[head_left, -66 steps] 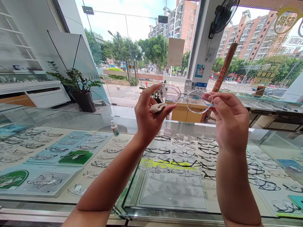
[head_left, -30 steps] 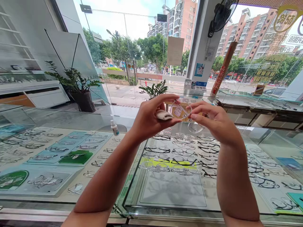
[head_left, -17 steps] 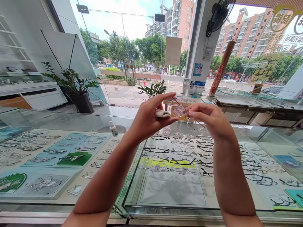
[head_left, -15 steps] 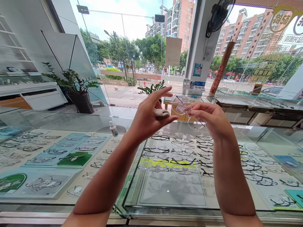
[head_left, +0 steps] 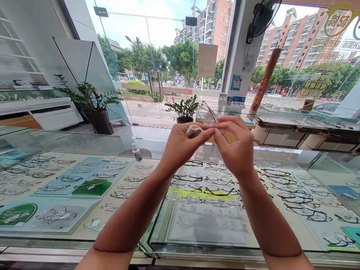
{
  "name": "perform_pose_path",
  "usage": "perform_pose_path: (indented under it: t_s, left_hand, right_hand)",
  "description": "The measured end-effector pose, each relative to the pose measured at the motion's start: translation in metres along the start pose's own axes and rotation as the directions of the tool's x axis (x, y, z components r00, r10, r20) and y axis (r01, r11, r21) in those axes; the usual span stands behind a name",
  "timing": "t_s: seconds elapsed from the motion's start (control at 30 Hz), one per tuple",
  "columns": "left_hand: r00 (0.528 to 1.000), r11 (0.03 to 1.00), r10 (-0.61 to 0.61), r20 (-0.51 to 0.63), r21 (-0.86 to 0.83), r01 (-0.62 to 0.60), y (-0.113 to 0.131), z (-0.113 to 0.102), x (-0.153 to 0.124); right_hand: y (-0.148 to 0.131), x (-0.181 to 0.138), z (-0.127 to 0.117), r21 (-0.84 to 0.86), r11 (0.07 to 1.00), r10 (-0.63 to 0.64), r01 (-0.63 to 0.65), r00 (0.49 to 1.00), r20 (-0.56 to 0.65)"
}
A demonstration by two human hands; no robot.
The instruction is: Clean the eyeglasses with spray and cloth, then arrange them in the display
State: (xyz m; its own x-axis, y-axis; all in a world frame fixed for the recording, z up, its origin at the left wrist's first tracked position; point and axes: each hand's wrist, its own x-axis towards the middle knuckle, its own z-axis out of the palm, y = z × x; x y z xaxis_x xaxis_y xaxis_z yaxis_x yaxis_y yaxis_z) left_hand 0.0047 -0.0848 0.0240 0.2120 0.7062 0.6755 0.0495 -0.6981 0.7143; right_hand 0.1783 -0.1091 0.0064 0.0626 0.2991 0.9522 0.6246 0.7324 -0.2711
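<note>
A pair of clear-framed eyeglasses is held up above the display counter, tilted, with a small label on one lens. My right hand pinches the frame near its middle. My left hand is closed, its thumb and finger meeting the right fingertips at the frame. A bunched pale cloth pokes out between the thumb and the fingers of the left hand. Part of the eyeglasses lies hidden behind the right fingers.
Below the hands, a glass display counter holds rows of eyeglasses. A small white spray bottle stands on the glass, left of my forearms. Potted plants stand beyond the counter, near the windows. A wall fan hangs at the upper right.
My left hand has closed from a spread shape and moved to the eyeglasses. My right hand has shifted left, and the eyeglasses have turned to a steeper tilt.
</note>
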Motion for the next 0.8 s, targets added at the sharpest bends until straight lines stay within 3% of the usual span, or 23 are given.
perform_pose_path:
  t_s: [0.17,0.37,0.5,0.6,0.7,0.8]
  left_hand:
    - [0.999,0.998,-0.043,-0.019,-0.044,0.042,-0.012,-0.003,0.008]
    - [0.996,0.998,-0.061,-0.065,-0.004,0.061,-0.025,-0.005,0.014]
    - [0.996,0.988,-0.066,-0.061,0.138,0.074,-0.028,-0.015,0.020]
    - [0.991,0.942,-0.134,0.032,0.314,0.117,-0.029,-0.027,0.026]
    - [0.939,0.836,-0.290,0.185,0.527,0.154,-0.035,-0.039,0.033]
    - [0.827,0.681,-0.465,0.316,0.724,0.107,-0.051,-0.042,0.041]
  right_hand:
    - [0.002,-0.002,0.002,-0.020,1.000,-0.023,0.024,0.998,0.055]
    - [0.001,-0.002,0.000,-0.012,0.999,0.040,-0.038,0.981,0.188]
    - [0.002,0.001,-0.007,-0.012,0.996,0.090,-0.090,0.964,0.251]
    - [0.003,0.006,-0.016,-0.013,0.988,0.152,-0.153,0.959,0.238]
    - [0.005,0.012,-0.026,0.005,0.982,0.184,-0.188,0.966,0.181]
    - [0.005,0.016,-0.032,0.048,0.982,0.172,-0.180,0.976,0.133]
